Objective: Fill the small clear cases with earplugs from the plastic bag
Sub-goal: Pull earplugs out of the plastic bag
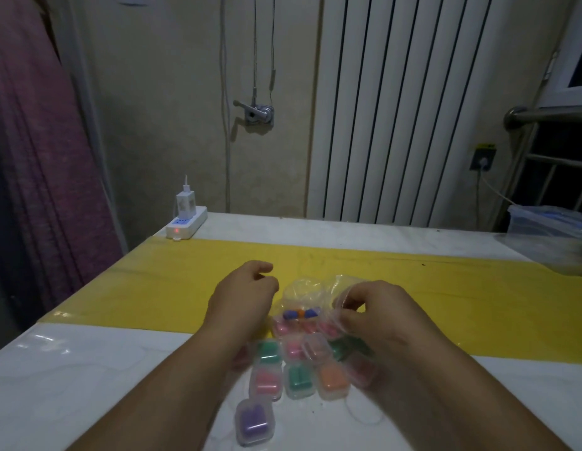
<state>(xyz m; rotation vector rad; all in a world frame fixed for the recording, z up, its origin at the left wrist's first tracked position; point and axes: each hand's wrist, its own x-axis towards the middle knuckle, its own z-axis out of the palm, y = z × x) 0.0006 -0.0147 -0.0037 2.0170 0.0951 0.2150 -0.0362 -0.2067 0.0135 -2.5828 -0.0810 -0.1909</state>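
Note:
A crumpled clear plastic bag [307, 292] lies on the yellow strip, with a few blue and orange earplugs [299, 314] showing inside. My right hand [377, 315] pinches a small clear case [340, 302] at the bag's right edge. My left hand [242, 294] hovers just left of the bag, fingers loosely curled, holding nothing. Below the bag sit several small clear cases [297, 380] filled with pink, green and orange earplugs. A case with purple earplugs [254, 421] lies nearest me.
The white table [88, 379] carries a yellow strip [159, 284] across its middle. A white power strip with a charger [185, 222] stands at the far left corner. A clear plastic container [550, 236] sits at the far right. A radiator stands behind.

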